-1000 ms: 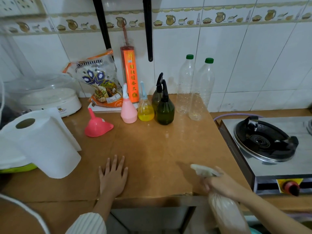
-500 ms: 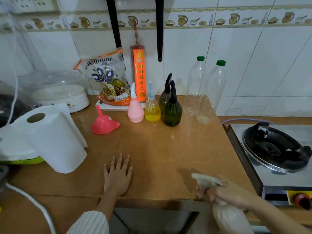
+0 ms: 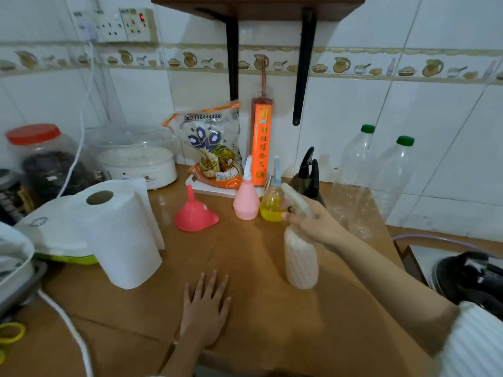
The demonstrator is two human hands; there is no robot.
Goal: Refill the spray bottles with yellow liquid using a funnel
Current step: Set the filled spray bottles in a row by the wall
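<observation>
Spray bottle of ribbed, whitish translucent plastic with a pale trigger head (image 3: 300, 257) is held upright over the middle of the brown wooden counter (image 3: 253, 308), the right hand (image 3: 317, 223) clenched around its neck just under the trigger; whether its base touches the counter cannot be told. Flat on the counter at the near edge, the left hand (image 3: 205, 308) rests palm down with fingers straight and spread, holding nothing. Farther back stands a row of small sprayers: a pink pear-shaped bottle with a pale nozzle (image 3: 246, 198), a clear round bottle part-filled with yellow liquid (image 3: 272, 205) just beside it on the right, and 2 dark green bottles with black trigger heads (image 3: 309, 174) partly hidden behind the right hand. Left of the pink bottle, a pink plastic funnel (image 3: 194, 213) lies mouth down, spout up. At the far right, 2 tall clear plastic bottles with green caps (image 3: 381, 180) stand by the tiled wall, and a white paper towel roll (image 3: 119, 235) stands at the left
</observation>
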